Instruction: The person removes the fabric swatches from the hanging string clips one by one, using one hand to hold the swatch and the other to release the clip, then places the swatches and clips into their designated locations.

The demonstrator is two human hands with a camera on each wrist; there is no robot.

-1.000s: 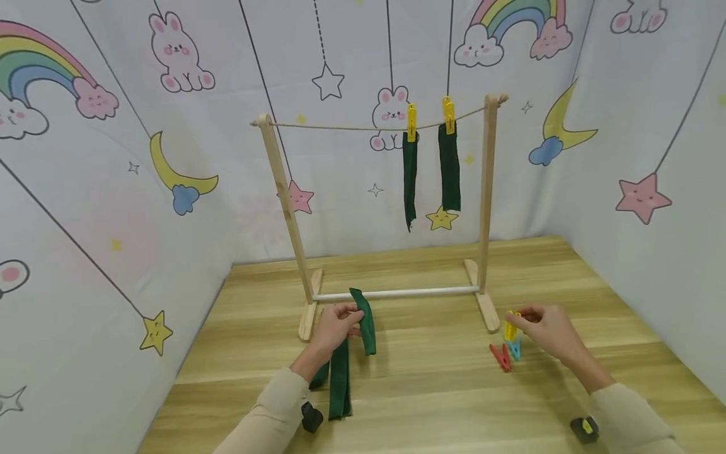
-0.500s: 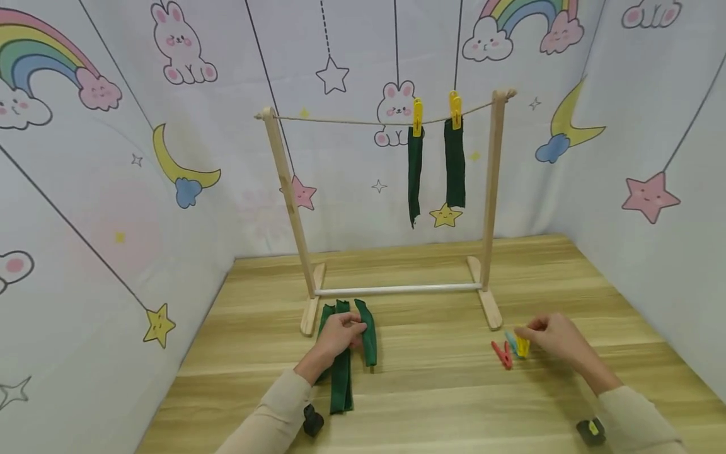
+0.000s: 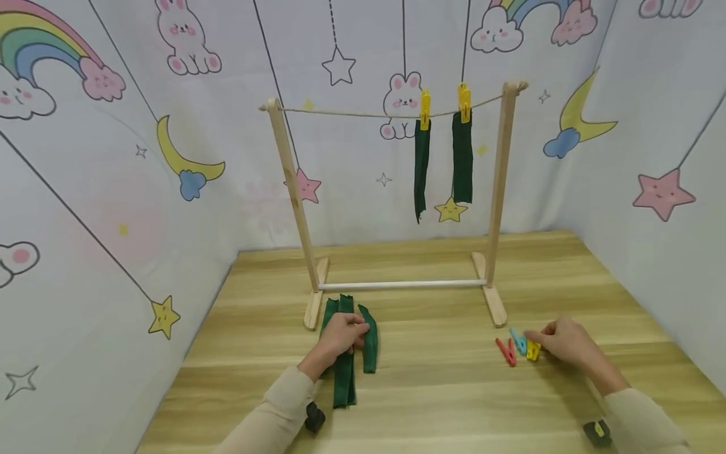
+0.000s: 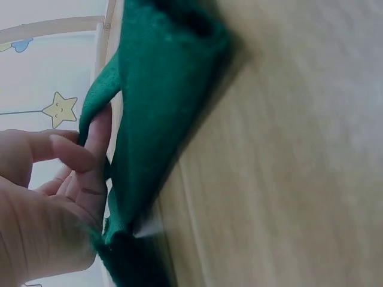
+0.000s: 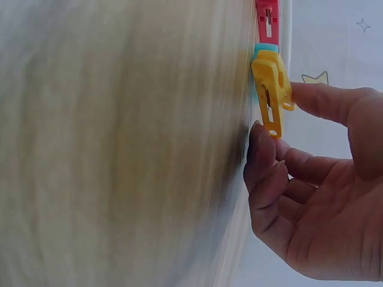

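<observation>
Ok, going left to right: on the counter [image 3: 431, 391] there's a bunch of overlapping green strips [image 3: 343, 378], at least 2, can't get an exact count since the left hand [image 3: 340, 334] covers part of them. That hand is pinching 1 loose strip [image 3: 370, 353] just right of the bunch, long axis running roughly front to back, far end toward the wooden rack [image 3: 295, 195]. Main thing spatially imo: the rack's cord [image 3: 346, 113] is above and beyond that strip, while the 3 lower clothespins are well off to the right. On the cord, 2 hanging strips [image 3: 462, 164] and 2 upper yellow clothespins [image 3: 425, 110]. Then 1 red clothespin [image 3: 508, 353], 1 light blue clothespin [image 3: 518, 341], and just beside that 1 lower yellow clothespin [image 3: 532, 350], pinched between thumb and fingertip of the right hand [image 3: 567, 342].
</observation>
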